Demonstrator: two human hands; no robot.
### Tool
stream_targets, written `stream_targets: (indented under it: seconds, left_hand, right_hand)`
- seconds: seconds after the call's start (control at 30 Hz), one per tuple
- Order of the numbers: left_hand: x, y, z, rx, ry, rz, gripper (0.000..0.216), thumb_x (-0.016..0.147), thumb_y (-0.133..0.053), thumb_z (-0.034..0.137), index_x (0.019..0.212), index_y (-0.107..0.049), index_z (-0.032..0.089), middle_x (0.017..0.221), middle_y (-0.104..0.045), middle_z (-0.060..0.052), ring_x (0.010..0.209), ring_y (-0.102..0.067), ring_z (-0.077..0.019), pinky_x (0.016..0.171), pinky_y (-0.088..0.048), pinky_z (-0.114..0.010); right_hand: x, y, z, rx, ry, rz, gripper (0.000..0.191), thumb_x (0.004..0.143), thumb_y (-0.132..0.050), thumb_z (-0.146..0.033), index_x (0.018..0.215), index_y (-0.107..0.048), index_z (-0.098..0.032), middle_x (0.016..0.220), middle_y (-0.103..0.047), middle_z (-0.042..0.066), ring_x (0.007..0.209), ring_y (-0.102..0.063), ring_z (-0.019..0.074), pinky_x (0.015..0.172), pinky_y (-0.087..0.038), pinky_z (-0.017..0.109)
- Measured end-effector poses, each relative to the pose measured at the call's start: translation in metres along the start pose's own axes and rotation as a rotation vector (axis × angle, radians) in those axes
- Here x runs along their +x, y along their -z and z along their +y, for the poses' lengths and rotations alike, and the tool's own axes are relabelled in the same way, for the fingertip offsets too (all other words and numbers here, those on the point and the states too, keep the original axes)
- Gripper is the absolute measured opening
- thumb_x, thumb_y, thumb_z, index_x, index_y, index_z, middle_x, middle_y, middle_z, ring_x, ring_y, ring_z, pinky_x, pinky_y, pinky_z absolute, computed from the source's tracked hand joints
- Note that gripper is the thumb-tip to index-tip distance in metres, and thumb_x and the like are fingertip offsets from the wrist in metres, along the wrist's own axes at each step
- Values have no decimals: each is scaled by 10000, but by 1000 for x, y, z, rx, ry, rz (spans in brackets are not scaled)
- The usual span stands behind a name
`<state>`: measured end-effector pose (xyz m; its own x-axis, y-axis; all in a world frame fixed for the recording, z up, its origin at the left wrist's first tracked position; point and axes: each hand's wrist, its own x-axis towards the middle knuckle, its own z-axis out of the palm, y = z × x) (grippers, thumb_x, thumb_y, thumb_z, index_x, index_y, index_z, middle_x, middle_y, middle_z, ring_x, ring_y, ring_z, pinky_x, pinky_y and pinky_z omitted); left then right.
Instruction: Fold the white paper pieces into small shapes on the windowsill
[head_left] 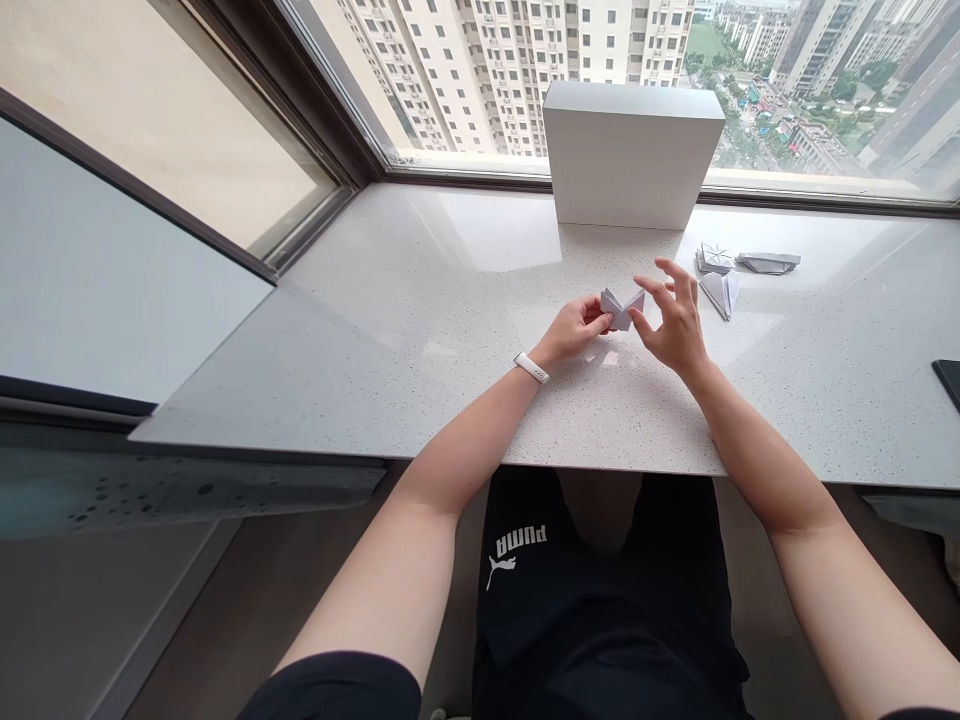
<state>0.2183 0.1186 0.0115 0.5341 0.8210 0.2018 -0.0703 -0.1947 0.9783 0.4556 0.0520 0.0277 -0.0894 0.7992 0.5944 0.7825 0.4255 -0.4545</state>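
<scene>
A small piece of folded white paper (621, 312), with pointed flaps spreading in a V, is pinched by its left side in my left hand (579, 328). On its other side is my right hand (677, 325), its fingers raised and spread apart. The right thumb tip lies at the paper's right edge; whether it presses on it I cannot tell. Beyond my right hand lie more folded papers: a square stack with creased lines (715, 258), a long flat one (769, 263) and a pointed one (721, 294).
A plain white box (634, 155) stands upright at the back of the speckled white counter (420, 330), against the window. A dark flat object (949, 380) shows at the right edge. The counter's front edge runs just above my lap.
</scene>
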Motion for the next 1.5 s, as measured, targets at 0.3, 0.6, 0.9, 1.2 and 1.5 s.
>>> stream_targets:
  seconds: [0.3, 0.6, 0.9, 1.2, 1.5]
  left_hand:
    - [-2, -5, 4, 7, -28, -10, 404, 985, -1007, 551, 1115, -837, 207, 1172, -898, -127, 1040, -843, -238, 955, -675, -385]
    - [-4, -7, 3, 43, -56, -20, 410, 1009, -982, 574, 1095, -827, 204, 1105, -872, -101, 989, -814, -223, 923, -655, -373]
    - [-3, -5, 3, 46, -41, -24, 419, 1002, -994, 573, 1087, -830, 197, 1077, -868, -100, 961, -805, -217, 897, -659, -365]
    - [1, 2, -1, -26, 38, 22, 452, 1029, -998, 570, 1161, -809, 180, 1199, -906, -155, 1076, -873, -252, 969, -728, -400]
    - [2, 1, -2, 6, 45, 22, 353, 1066, -957, 477, 1164, -802, 175, 1206, -907, -160, 1096, -877, -264, 1000, -723, -432]
  right_hand:
    - [-2, -4, -3, 24, 36, -99, 337, 1180, -734, -464, 1474, -856, -355, 1715, -683, 159, 1693, -526, 522, 1330, -546, 921]
    - [-3, -8, -2, 70, 5, -108, 281, 1206, -708, -455, 1338, -915, -317, 1614, -746, 177, 1578, -617, 478, 1284, -618, 821]
    - [-2, -5, -2, 78, -17, -136, 302, 1207, -681, -463, 1342, -907, -314, 1539, -775, 181, 1490, -661, 473, 1237, -638, 809]
    - [-1, -6, 4, 315, -214, -11, 474, 1129, -794, -562, 1507, -678, -302, 1421, -799, 158, 1260, -799, 357, 1045, -743, 573]
    - [1, -10, 2, 464, -346, -3, 505, 1084, -818, -782, 1114, -732, -285, 1110, -862, 80, 935, -809, 251, 821, -716, 427]
